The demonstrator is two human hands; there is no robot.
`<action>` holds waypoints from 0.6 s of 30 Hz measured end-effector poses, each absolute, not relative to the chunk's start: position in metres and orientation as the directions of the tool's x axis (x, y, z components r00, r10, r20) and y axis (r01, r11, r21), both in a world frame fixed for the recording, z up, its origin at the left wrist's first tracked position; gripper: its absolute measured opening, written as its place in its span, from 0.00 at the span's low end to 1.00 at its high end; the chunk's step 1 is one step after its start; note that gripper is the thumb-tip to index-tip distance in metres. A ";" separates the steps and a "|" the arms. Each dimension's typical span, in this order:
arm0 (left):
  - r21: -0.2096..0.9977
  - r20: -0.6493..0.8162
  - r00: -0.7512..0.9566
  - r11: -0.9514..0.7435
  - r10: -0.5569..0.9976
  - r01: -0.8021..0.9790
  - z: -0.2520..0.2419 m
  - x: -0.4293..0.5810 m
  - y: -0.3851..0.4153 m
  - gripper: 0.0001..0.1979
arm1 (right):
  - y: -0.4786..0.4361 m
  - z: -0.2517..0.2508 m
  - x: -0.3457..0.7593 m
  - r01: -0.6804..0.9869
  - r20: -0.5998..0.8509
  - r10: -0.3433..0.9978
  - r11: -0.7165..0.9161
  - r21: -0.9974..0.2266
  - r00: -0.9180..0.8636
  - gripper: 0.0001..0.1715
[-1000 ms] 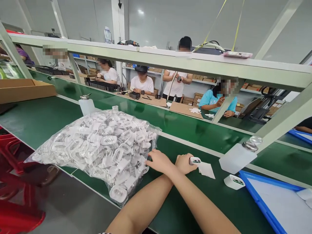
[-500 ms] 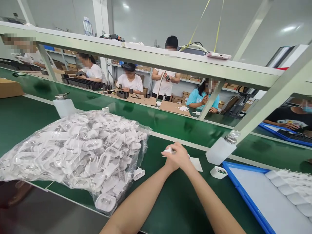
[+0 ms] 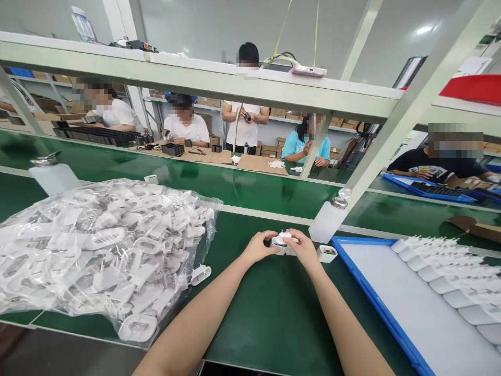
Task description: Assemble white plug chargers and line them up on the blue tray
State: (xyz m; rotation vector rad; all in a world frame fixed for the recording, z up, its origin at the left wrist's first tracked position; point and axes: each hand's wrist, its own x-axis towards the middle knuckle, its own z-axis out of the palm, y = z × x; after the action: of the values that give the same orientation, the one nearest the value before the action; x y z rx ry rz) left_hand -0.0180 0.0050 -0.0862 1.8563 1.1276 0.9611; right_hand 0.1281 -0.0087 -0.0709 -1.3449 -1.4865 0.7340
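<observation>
Over the green bench, my left hand (image 3: pixel 257 249) has its thumb and fingers closed round a white plastic housing (image 3: pixel 277 249), inside which a green edge shows. My right hand (image 3: pixel 306 251) grips a white plug cover (image 3: pixel 284 238) with small pins pointing up, tilted over the housing's top. Whether the two parts are seated together I cannot tell. A white piece partly shows under my right fingers. Just right of that hand stands another open white housing (image 3: pixel 327 254) with green inside.
A clear bag of white plug covers (image 3: pixel 113 250) fills the left, one loose cover (image 3: pixel 201 275) beside it. At right lies a blue-rimmed tray (image 3: pixel 376 303) with rows of white adapters. Pump bottles (image 3: pixel 327 222) stand at the back. Co-workers sit across the bench.
My hands, earlier close together and overlapping, have moved apart to either side of the white housing. The plug cover is now over its top. The view has swung to the right.
</observation>
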 end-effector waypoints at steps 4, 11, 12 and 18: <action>0.903 0.205 0.347 -0.314 0.915 0.293 -0.088 -0.017 0.006 0.21 | -0.009 -0.077 0.122 0.398 0.256 0.957 0.184 -0.899 0.136 0.14; 0.934 0.180 0.372 -0.278 0.910 0.226 -0.090 -0.017 0.010 0.18 | -0.013 -0.077 0.123 0.482 0.166 0.985 0.122 -0.868 0.050 0.17; 0.932 0.179 0.376 -0.279 0.909 0.230 -0.089 -0.017 0.010 0.17 | -0.013 -0.075 0.124 0.506 0.141 0.990 0.114 -0.855 0.014 0.19; 0.930 0.185 0.384 -0.288 0.904 0.229 -0.085 -0.019 0.008 0.17 | -0.015 -0.069 0.136 0.616 0.125 0.988 0.155 -0.773 -0.092 0.22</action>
State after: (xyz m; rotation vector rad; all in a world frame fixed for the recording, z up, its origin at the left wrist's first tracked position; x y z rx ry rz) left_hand -0.0187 0.0084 -0.0849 1.7510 0.9975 0.9500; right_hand 0.1355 -0.0152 -0.0687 -1.5327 -1.7865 0.7330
